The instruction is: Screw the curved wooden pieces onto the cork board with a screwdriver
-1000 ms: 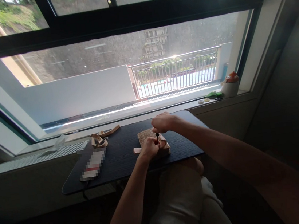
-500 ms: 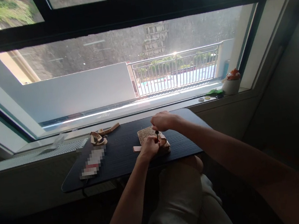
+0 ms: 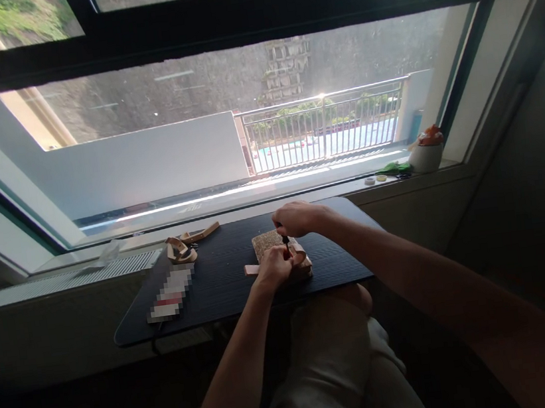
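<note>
My right hand [image 3: 295, 218] is closed around the top of an upright screwdriver-like tool [image 3: 285, 240] with a dark shaft. The tool points down at a pale tan strap [image 3: 298, 252], which curves up beside my fingers. My left hand [image 3: 275, 266] is closed on the strap near the tool's tip; its fingertips hide the exact contact point. Beneath both lies a speckled tan block [image 3: 264, 240], apparently cork or woven, on the dark table. A flat pale strap end [image 3: 251, 270] sticks out to the left of my left hand.
Coiled tan straps [image 3: 181, 250] lie at the back left of the black table [image 3: 227, 283], behind a blurred-out flat item [image 3: 171, 294]. A white pot [image 3: 426, 157] and small rolls [image 3: 370, 181] sit on the windowsill. My knees are below the table's front edge.
The whole view has shifted slightly. My right hand has turned a little at the tool's top, while my left hand keeps its place on the strap.
</note>
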A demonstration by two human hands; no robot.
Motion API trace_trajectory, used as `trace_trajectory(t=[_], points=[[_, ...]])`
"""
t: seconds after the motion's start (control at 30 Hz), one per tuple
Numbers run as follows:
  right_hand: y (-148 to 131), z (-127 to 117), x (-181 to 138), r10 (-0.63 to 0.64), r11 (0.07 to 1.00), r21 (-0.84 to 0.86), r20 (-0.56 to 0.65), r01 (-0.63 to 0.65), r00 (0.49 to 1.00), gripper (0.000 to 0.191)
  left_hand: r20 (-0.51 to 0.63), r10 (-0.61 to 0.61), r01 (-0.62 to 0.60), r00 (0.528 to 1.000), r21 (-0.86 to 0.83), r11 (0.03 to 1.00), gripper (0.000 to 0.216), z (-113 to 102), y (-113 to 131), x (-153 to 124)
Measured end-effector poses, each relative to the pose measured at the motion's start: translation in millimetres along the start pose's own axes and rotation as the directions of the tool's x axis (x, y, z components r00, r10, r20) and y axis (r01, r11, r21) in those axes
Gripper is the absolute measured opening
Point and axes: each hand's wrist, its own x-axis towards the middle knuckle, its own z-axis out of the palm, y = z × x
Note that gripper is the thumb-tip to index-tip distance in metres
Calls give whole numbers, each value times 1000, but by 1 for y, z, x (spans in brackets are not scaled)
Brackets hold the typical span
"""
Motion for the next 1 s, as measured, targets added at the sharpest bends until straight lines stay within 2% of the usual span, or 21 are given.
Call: trace_trajectory(t=[0.27,0.4,0.53,0.77,1.0], points=[[1,1,2,54,999,-8,-5,-54,999,36,4,16,-16,1000,-21,1000,17,2,-2,1],[7,-4,-5,31,1000,-4,-5,-31,1000,30,-2,36,-36,999,-26,999,15,2,-3,1],[12,1,-7,7,1000,1,-3,-7,1000,25,-10,64,-64,998,-22,998,17,2,-5,0],[8,11,-1,48,999,-14,-49,-48,998,32,-1,31,-31,1000,1,1000,17,0,-2,0],[3,-2,-6,62,998,-11,-24,-62,998,38,0,2,-2,1000,7,1000,14,-1,3,0]])
